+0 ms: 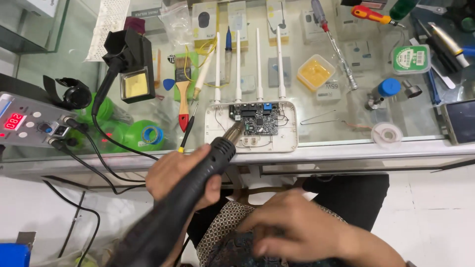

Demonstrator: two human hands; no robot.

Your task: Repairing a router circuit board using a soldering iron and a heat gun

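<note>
At the near edge of the glass counter [346, 148], grips a black hot-air wand [198, 183] in the left hand [180, 173], fingers closed fully round the handle, thumb over the top. Holds it well back from the metal nozzle [233, 132], likely to keep skin off the hot end. Tilts the wand up and forward so the nozzle sits just over the lower left corner of the circuit board [255, 120], near it but seemingly not touching.

Keeps the board seated in its open white casing [292, 141], flat on the glass, four white antennas [258, 64] pointing away, which steadies it without a second hand. Rests the right hand [297, 227] low over the lap, on patterned cloth [222, 232], fingers loosely spread and blurred; seems to hold nothing.

Runs the wand's cable back to the grey station with its red display [29, 126] at the left edge. Leaves a holder with a yellow sponge [131, 64], a wooden-handled brush [183, 94], a yellow tub [315, 73], wire tweezers [319, 118] and a small reel [387, 133] ringed about the casing, within reach yet apart from the heat.
</note>
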